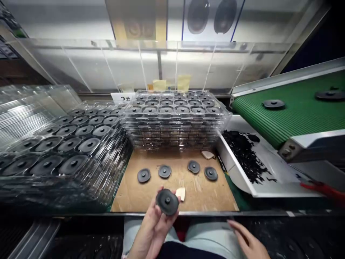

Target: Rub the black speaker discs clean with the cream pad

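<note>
My left hand point(155, 225) is closed around the rim of a black rounded disc point(167, 202) with a small knob at its centre, held just over the board's front edge. A cream-coloured flat piece point(180, 194) shows right beside those fingertips; whether they touch it, I cannot tell. On the brown board point(172, 180) lie several like discs, among them a left one point(143, 175) and a right one point(211, 173). My right hand point(249, 241) is low at the right, over my lap's edge, fingers stretched and apart, with no object visible in it.
Clear plastic trays full of discs are stacked at the back point(172, 122) and left point(67, 144). A white bin point(239, 172) of black scraps stands right, beneath a green conveyor belt point(296, 108) carrying discs. Something red-handled point(320, 187) lies near the bin.
</note>
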A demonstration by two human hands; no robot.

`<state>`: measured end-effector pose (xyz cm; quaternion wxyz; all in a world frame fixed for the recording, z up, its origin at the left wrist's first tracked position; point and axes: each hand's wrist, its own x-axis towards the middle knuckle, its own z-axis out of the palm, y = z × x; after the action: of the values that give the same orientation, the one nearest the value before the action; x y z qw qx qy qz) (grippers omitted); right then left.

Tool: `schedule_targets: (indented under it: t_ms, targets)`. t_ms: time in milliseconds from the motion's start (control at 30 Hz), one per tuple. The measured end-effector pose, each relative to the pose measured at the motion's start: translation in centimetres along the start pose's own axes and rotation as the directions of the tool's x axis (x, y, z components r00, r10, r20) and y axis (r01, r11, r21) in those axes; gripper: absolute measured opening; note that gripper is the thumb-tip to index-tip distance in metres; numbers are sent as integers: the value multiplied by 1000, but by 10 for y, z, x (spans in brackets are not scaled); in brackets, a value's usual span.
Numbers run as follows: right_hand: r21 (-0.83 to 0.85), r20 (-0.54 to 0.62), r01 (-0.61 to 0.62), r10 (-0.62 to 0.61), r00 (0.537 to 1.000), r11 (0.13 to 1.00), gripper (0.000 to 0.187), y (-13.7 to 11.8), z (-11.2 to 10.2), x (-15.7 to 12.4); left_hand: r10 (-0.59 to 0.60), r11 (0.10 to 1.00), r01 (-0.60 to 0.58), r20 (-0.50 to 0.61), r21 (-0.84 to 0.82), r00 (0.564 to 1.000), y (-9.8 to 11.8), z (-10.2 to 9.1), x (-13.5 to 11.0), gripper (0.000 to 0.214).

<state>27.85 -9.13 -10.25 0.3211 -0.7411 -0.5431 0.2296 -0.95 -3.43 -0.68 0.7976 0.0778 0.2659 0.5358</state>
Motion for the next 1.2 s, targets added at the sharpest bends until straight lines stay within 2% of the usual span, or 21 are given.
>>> schedule_targets:
  t_ms: [67,133,267,367,467,533,667,733,767,833,867,967,1000,1100,1133,1200]
  targets:
    - [15,119,140,-141,983,990,20,-21,24,17,36,999,-36,-36,-12,999,1,9,-2,42]
    - [28,182,281,-282,942,959,20,-49,54,35,68,997,-70,-63,-21,996,1,14,-3,44]
    - [28,219,458,-452,864,889,28,-90,106,56,104,993,-107,-78,-39,992,6,17,-2,46]
    - [46,199,529,-526,827,848,26,-95,121,61,134,989,-142,-128,-52,983,11,17,6,45]
    - [88,177,573,-579,796,815,23,-94,113,69,157,985,-167,-158,-51,975,15,13,22,44]
    - [111,149,570,-581,800,814,21,-103,99,77,170,983,-179,-150,-44,974,17,11,35,43]
    - [137,71,534,-546,835,834,28,-146,64,91,176,984,-177,-154,8,972,21,13,58,48]
    - [120,43,573,-581,813,811,29,-170,52,94,179,984,-174,-175,44,968,22,17,66,50]
    - [114,49,617,-625,779,778,30,-180,49,94,175,984,-167,-187,56,967,22,19,70,48]
    - [117,78,696,-705,705,709,29,-192,46,94,166,986,-156,-208,64,964,22,21,74,45]
    - [115,84,711,-720,688,693,28,-195,47,95,163,986,-153,-210,64,964,22,21,76,45]
    - [59,39,678,-680,732,733,24,-195,53,98,173,985,-164,-224,58,959,22,19,80,45]
    - [50,40,678,-680,732,733,25,-194,54,100,168,986,-160,-235,53,957,22,17,81,46]
    - [96,115,709,-715,690,699,27,-193,58,102,140,990,-132,-251,46,958,23,13,83,46]
    - [97,114,701,-707,698,707,27,-193,59,102,142,990,-133,-252,52,957,23,12,84,46]
    - [63,79,655,-658,749,753,26,-193,61,101,156,987,-142,-263,69,952,24,11,85,46]
